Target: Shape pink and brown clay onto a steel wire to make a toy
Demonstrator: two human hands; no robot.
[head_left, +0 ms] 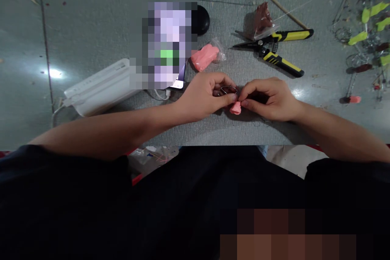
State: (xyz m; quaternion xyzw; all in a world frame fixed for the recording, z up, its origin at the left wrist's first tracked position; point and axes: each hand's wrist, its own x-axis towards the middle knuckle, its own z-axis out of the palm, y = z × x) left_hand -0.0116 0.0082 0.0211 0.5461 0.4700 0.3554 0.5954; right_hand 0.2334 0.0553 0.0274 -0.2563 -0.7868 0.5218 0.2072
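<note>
Near the table's front edge, my left hand [210, 94] is closed on a thin bent-wire figure [229, 90], whose loops show between thumb and fingers. A small piece of pink clay [235, 108] with a ruffled lower edge hangs just below the fingertips, seemingly on the wire. From the other side my right hand [269, 98] pinches at the top of the pink clay with thumb and forefinger. Where clay and wire meet is hidden by my fingertips. Beyond my left hand lies a larger lump of pink clay [204, 57] in a clear bag.
Yellow-black pliers [276, 48] lie open beside bagged brown clay [262, 18] and a wooden stick [280, 5]. Several wire figures with yellow-green clay [358, 38] fill the right side. A blurred-out phone [177, 83], a black round object [201, 20] and a white power strip [103, 87] stand left.
</note>
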